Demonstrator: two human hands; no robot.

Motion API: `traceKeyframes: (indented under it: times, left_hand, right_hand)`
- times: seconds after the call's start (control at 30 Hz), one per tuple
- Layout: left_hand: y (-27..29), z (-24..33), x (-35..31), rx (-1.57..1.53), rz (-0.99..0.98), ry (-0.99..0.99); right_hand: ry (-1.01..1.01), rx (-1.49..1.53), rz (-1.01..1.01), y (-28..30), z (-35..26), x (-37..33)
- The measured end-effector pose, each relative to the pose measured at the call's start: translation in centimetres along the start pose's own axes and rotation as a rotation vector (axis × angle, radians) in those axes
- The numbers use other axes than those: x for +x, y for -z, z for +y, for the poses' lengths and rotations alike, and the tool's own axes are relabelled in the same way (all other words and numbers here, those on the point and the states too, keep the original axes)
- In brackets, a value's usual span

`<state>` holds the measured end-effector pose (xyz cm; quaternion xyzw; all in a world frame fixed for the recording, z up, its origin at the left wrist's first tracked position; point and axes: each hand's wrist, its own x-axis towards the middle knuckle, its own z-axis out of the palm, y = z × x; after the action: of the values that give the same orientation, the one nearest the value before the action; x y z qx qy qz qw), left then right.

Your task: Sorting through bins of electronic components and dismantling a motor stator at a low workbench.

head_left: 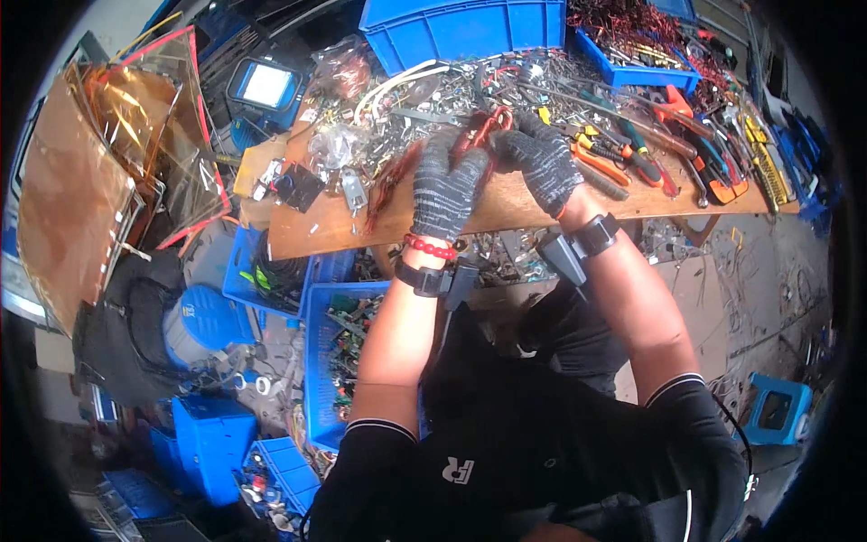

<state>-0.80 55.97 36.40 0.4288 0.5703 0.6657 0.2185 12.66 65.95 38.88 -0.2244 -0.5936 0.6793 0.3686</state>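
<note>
A bundle of reddish-brown copper wire (477,134) is held up over the near edge of the wooden workbench (334,226). My left hand (445,191), in a grey knitted glove, is closed around the bundle, and loose strands (390,181) trail out on its left side. My right hand (540,164), gloved the same way, has its fingers bent against the bundle's right side. Its fingertips are partly hidden, but they appear to grip the wire. Just right of that hand lie pliers with orange handles (601,164).
Metal scrap (433,99) covers the bench's far side. Behind it stand a large blue crate (465,36) and a blue tray of copper scrap (637,74). More hand tools, including a yellow utility knife (766,167), lie at right. A blue crate of circuit boards (316,361) sits below the bench.
</note>
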Motion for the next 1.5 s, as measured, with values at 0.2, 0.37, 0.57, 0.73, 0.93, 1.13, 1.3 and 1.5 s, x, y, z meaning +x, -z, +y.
traceKeyframes:
  times: [0.2,0.37,0.57,0.73,0.93,1.13,1.3,1.5]
  left_hand:
    - [0.9,0.0,-1.1,0.021,-0.012,0.103]
    - [2.1,-0.1,-1.9,-0.239,-0.019,0.165]
    - [3.2,1.5,-2.5,-0.248,0.003,0.18]
    - [2.6,2.1,-2.8,-0.451,0.121,0.138]
    - [4.1,0.7,-3.2,-0.338,0.107,0.072]
    - [5.2,0.1,-3.9,-0.296,0.123,0.02]
    - [5.8,0.7,-4.2,-0.2,0.082,0.024]
    - [6.9,0.5,-4.7,-0.15,0.083,-0.067]
  right_hand:
    - [0.008,-0.12,-0.044,1.4,1.5,0.2]
    - [0.306,-0.682,-0.053,2.6,2.1,1.3]
    - [0.552,-1.434,-0.147,1.9,-0.6,2.1]
    - [0.021,-0.14,-0.263,-0.8,-0.8,2.1]
    - [-0.186,0.138,-0.532,-0.9,-0.8,1.7]
    - [-0.225,-0.064,-0.575,-1.2,-1.5,2.8]
    - [-0.28,-0.363,-0.489,-1.4,-2.5,2.5]
    - [0.363,-1.44,-0.41,-3.1,-2.3,2.7]
